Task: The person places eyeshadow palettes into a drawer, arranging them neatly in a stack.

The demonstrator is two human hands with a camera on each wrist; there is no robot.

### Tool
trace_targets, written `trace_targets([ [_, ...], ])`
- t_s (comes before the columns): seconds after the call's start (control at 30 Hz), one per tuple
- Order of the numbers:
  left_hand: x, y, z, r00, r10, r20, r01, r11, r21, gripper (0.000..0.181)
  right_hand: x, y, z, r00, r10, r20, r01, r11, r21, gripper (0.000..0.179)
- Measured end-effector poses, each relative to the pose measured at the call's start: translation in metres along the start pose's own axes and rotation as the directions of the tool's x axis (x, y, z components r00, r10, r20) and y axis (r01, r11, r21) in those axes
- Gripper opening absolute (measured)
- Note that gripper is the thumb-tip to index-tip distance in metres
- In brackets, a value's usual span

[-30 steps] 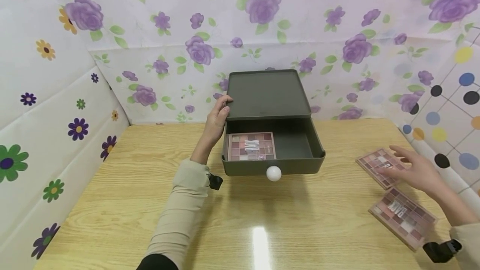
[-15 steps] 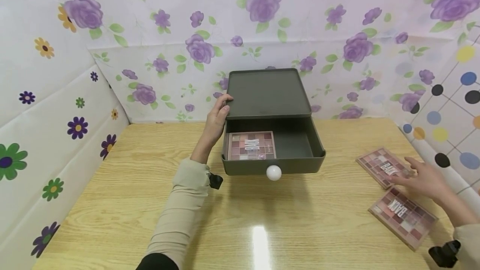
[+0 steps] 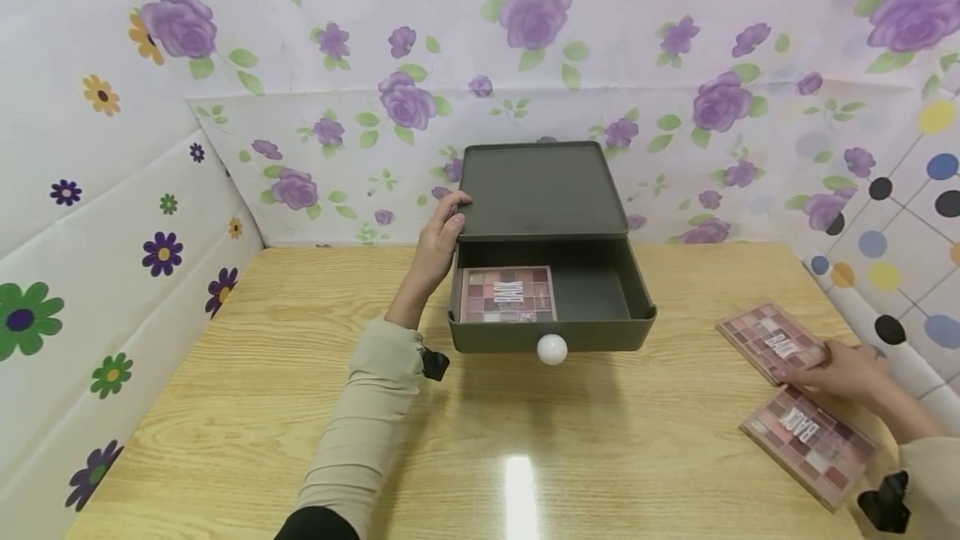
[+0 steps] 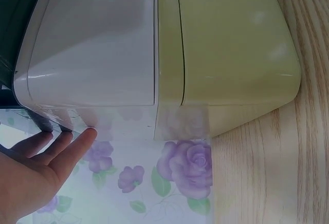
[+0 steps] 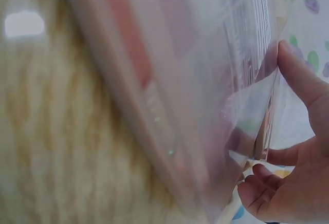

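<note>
A drawer unit with a dark grey-green top stands at the middle back. Its top drawer, with a white round knob, is pulled out, and an eyeshadow palette lies in its left side. My left hand rests at the unit's left top edge; in the left wrist view its extended fingers touch the side. At the right, my right hand pinches the farther eyeshadow palette by its right edge, thumb and fingers at opposite faces. A clear plastic cover shows on it in the right wrist view.
Nearer the front right edge lies another eyeshadow palette, close to the held one. White and yellow tiers sit below the dark one. The wooden table is bounded by flower-patterned sheets behind and at the sides.
My right hand has come down from above the farther palette to its right edge and taken hold of it. My left hand stays at the drawer unit.
</note>
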State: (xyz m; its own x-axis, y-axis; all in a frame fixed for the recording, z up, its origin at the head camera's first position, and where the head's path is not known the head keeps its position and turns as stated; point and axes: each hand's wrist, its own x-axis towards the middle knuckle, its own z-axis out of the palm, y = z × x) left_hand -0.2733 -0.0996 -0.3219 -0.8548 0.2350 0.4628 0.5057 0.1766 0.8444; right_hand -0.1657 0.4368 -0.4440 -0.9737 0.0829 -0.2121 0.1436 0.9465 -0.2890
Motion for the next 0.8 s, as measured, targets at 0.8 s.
trace_targets([
  [0.8,0.0,-0.004,0.0,1.0,0.014,0.007,-0.014,1.0,0.017,0.036,0.035,0.055,0.025,0.965,0.081,-0.248,0.054,0.867,0.495,0.094],
])
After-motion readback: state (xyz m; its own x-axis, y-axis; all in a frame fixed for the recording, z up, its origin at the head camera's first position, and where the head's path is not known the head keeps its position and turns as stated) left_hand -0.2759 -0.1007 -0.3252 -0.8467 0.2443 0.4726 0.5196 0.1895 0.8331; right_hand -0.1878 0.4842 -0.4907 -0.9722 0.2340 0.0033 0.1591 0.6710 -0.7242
